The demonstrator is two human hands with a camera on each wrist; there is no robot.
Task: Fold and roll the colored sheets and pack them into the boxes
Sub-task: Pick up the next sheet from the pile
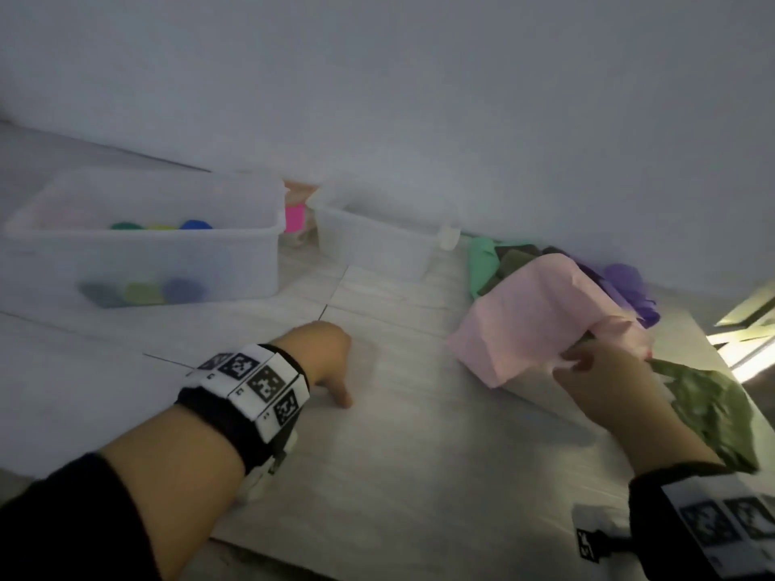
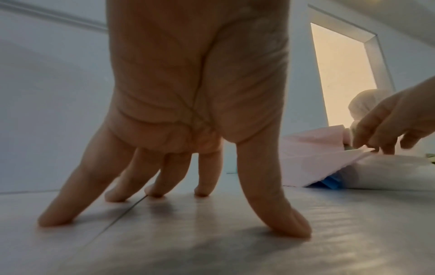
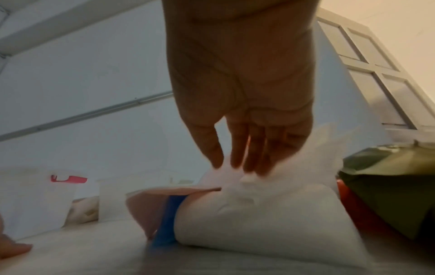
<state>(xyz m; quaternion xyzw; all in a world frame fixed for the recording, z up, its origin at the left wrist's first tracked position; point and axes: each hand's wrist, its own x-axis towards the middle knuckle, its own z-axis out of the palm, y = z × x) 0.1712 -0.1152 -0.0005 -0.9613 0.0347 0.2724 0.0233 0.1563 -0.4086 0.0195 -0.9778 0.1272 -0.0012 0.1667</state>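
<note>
The soft pink paper sheet [image 1: 528, 312] lay on the pile, its near edge pinched by the right hand [image 1: 587, 371] fingers [image 2: 367, 137]. The left hand [image 1: 323, 354] fingers [image 2: 277, 214] rested spread on the floor [image 1: 398, 454]. Picking up had begun; next, it probably needed laying flat for folding.

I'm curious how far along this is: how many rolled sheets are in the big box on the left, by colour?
Counting what shows inside the big clear box in the head view:
Green roll: 1
Yellow roll: 1
Blue roll: 1
Total: 3
</note>
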